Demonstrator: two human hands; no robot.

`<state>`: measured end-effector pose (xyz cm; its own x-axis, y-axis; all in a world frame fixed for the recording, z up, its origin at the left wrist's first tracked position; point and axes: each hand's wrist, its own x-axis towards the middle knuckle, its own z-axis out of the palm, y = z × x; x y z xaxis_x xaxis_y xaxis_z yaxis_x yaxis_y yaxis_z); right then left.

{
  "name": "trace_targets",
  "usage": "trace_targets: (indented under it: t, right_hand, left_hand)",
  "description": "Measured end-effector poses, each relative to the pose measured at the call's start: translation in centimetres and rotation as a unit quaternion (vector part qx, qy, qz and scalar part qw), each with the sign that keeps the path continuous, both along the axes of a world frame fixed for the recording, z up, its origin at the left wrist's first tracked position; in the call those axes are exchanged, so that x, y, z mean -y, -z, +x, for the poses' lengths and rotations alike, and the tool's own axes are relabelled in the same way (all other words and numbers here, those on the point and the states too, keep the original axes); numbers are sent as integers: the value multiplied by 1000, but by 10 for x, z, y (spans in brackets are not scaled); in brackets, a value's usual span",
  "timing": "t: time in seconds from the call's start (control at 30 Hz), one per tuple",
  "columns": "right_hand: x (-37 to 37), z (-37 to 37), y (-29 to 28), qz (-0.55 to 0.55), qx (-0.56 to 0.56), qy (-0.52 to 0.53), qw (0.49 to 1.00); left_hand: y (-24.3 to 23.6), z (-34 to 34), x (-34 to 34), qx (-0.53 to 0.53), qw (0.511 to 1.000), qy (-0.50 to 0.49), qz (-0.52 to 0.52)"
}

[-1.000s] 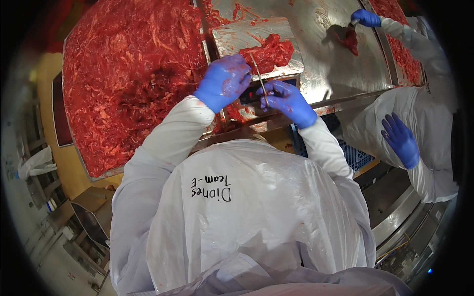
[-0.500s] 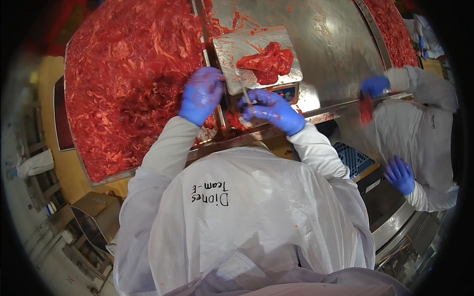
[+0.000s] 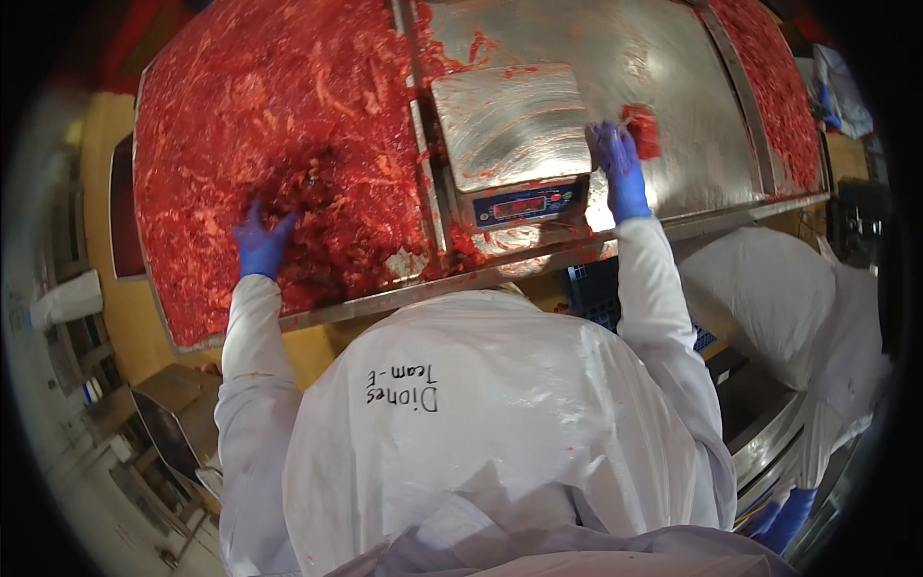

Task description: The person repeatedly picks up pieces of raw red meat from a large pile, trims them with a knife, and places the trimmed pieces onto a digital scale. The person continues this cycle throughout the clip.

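Note:
My left hand (image 3: 261, 242), in a blue glove, reaches into a large heap of red raw meat (image 3: 317, 106) at the left. Its fingers are spread, with nothing visible between them. To the right of a metal scale, my right hand (image 3: 621, 171), also in a blue glove, is stretched out flat-fingered over the steel table. A red piece of meat (image 3: 641, 132) lies by its fingertips, slightly blurred; whether they touch is hard to tell. The scale (image 3: 510, 125) has a bare, smeared steel plate and a lit display on its near side.
A raised metal divider (image 3: 423, 144) separates the heap from the steel table (image 3: 683, 87). More red meat (image 3: 769, 91) lies beyond another divider at the far right. A co-worker in white (image 3: 769, 288) stands at the right, a blue-gloved hand low down. Blue crates (image 3: 598, 298) sit below the table edge.
My hands have moved apart, the left into the heap, the right past the scale. The meat is off the scale, and a red piece lies to its right. The co-worker's hands have left the table.

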<state>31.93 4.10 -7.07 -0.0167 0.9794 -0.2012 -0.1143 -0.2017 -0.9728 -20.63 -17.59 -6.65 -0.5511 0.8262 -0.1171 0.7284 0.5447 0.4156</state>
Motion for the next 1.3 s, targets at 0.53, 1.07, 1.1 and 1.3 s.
trace_targets:
  t: [0.53, 1.07, 1.1, 1.3]
  right_hand:
    - [119, -20, -21, 95, 43, 17, 994]
    - [159, -44, -61, -126, 102, -378, 911]
    - [157, -53, -49, -115, 90, -386, 911]
    - [112, -92, -62, -155, -70, -276, 946]
  left_hand:
    - [-84, 149, -128, 328, 838, 409, 153]
    - [63, 132, -66, 274, 913, 302, 13]
    - [24, 151, -79, 151, 925, 336, 87]
    - [-96, 163, -127, 387, 866, 312, 52]
